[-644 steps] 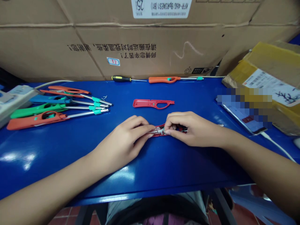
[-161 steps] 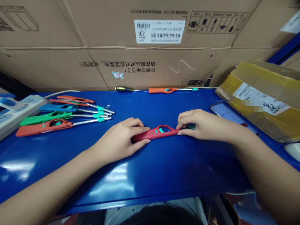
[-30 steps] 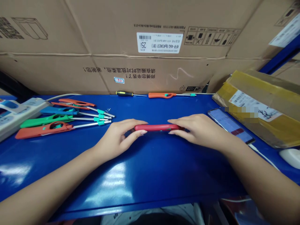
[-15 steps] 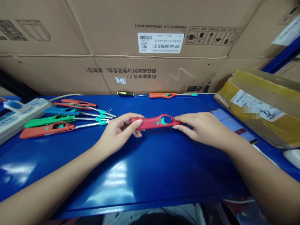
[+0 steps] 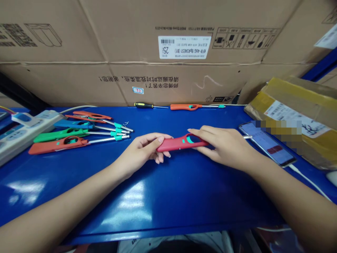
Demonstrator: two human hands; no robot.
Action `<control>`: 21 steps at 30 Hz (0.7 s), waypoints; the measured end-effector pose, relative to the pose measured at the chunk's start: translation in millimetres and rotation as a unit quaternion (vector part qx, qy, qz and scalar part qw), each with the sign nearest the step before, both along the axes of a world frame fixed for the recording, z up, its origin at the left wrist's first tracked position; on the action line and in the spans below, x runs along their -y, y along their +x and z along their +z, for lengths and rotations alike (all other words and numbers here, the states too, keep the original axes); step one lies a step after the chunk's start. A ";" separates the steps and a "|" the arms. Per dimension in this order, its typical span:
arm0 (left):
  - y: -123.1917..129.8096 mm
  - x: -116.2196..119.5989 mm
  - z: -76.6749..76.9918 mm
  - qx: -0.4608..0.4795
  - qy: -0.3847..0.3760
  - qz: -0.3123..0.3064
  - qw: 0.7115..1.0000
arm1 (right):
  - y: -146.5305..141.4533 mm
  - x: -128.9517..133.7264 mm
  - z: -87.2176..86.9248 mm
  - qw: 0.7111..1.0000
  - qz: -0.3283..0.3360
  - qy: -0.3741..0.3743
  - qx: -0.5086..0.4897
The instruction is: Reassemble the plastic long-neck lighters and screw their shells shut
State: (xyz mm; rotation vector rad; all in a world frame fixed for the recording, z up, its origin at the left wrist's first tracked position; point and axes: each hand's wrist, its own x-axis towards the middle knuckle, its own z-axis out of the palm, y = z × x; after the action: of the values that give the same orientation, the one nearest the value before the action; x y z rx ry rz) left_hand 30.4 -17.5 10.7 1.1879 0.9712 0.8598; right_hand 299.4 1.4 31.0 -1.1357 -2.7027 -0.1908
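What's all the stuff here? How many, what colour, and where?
table: 1, blue, middle
carton: 1, brown, behind table
held lighter: 1, red, centre
lighter group: 4, two orange, one blue, one green, left
back lighter: 1, orange, table's back edge
screwdriver: 1, black and yellow, beside back lighter
small bits: too tiny to count, pale, near lighter group
power strip: 1, white, far left
phone: 1, dark edges, right
cable: 1, white, at phone
taped box: 1, brown and yellow, right
left hand: 1, bare, on held lighter's left end
right hand: 1, bare, its right end
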 end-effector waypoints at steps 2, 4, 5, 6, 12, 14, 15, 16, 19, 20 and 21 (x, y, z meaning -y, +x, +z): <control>0.7 2.3 1.8 -0.009 -0.015 -0.013 1.000 | -4.6 2.9 -4.4 1.000 0.013 -0.009 0.024; 2.1 5.1 3.3 -0.013 -0.037 -0.020 0.999 | -9.6 6.1 -8.8 0.998 0.027 -0.013 0.051; 3.0 6.2 3.6 -0.013 -0.048 -0.019 0.999 | -11.8 7.4 -10.6 0.998 0.032 -0.011 0.061; 3.9 6.9 3.6 -0.011 -0.059 -0.014 0.998 | -13.5 8.4 -11.8 0.997 0.035 -0.006 0.066; 4.5 3.3 -1.1 -0.035 -0.034 0.044 0.998 | -11.8 7.6 -8.9 0.999 0.026 0.031 0.021; 1.6 2.9 -1.5 -0.121 0.097 0.030 0.987 | -9.3 6.7 -6.0 1.000 0.018 0.007 0.009; -0.4 3.4 -1.5 -0.173 0.183 0.011 0.968 | -8.2 6.6 -4.4 1.000 0.014 -0.011 0.003; -2.5 4.1 -1.4 -0.223 0.269 -0.011 0.937 | -7.4 6.8 -2.8 0.999 0.012 -0.030 -0.003; -8.0 6.8 -1.8 -0.316 0.434 -0.057 0.841 | -6.8 8.5 1.8 0.995 0.010 -0.093 -0.015; -9.0 7.5 -2.0 -0.328 0.456 -0.060 0.825 | -7.2 9.3 2.9 0.994 0.008 -0.110 -0.016; -9.6 8.1 -2.1 -0.333 0.467 -0.059 0.817 | -7.8 10.1 3.7 0.992 0.008 -0.122 -0.019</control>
State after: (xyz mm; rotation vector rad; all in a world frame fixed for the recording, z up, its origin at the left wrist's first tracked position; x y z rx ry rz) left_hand 20.8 -25.5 8.6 2.4967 1.0108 0.8445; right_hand 291.7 -8.8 34.8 -1.1662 -2.7555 0.1669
